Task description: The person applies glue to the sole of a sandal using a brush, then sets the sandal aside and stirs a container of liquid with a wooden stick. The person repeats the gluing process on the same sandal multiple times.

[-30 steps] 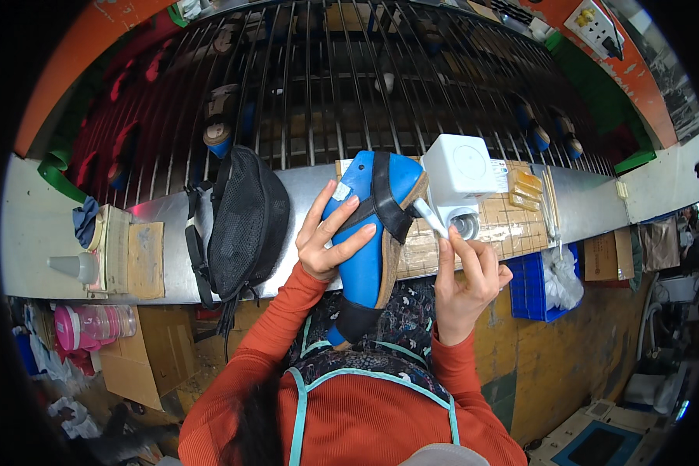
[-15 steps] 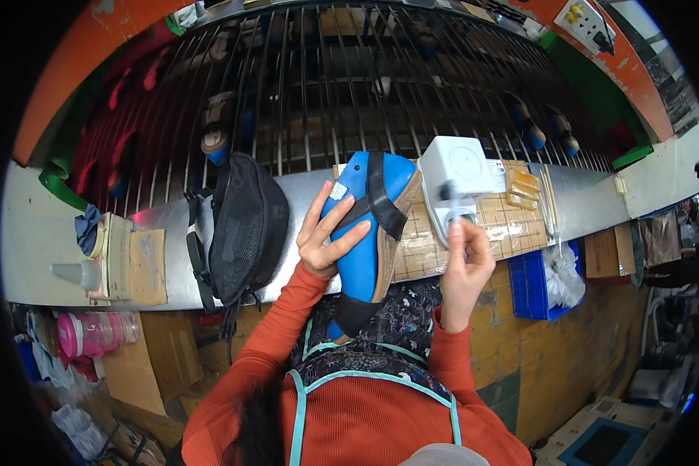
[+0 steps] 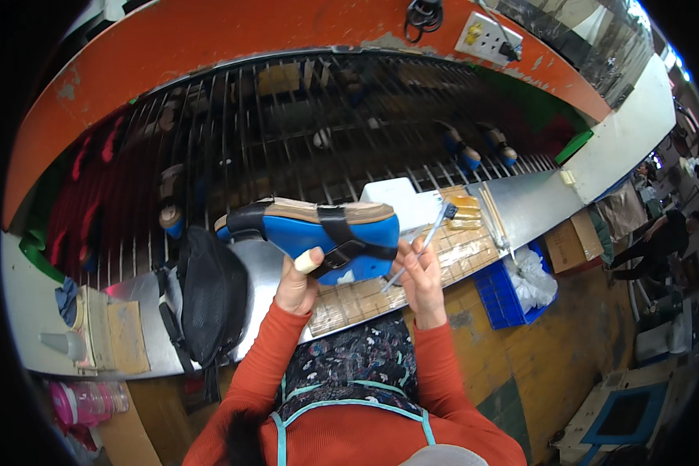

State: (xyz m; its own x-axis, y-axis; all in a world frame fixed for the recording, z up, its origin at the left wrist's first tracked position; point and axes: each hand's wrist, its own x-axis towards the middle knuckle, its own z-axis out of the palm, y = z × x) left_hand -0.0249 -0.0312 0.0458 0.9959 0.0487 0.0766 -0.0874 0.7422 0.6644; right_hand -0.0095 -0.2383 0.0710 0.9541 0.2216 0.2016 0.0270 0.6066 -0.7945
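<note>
My left hand (image 3: 298,284) grips a sandal (image 3: 335,233) on a blue shoe last, held sideways above the bench with its cork-coloured sole turned up and away. Black straps cross the last, and a pale wrap covers my thumb. Between the fingers of my right hand (image 3: 422,281) is a thin grey-handled brush (image 3: 435,233), slanting up to a dark tip. That hand is right beside the toe end of the last. Behind the sandal stands a white plastic container (image 3: 413,208), partly hidden by it. Several amber blocks (image 3: 465,214) lie to its right.
A black mesh bag (image 3: 216,299) rests on the metal bench at left. A cardboard mat (image 3: 466,252) lies in front, thin sticks (image 3: 495,216) at its right. Beyond runs a rack of metal bars (image 3: 287,167) carrying other shoes. A blue basket (image 3: 499,299) holds white plastic.
The sandal has turned from upright to sideways, with its sole now up and away. My right hand has moved left from the white container to the sandal, bringing the brush. The view has shifted.
</note>
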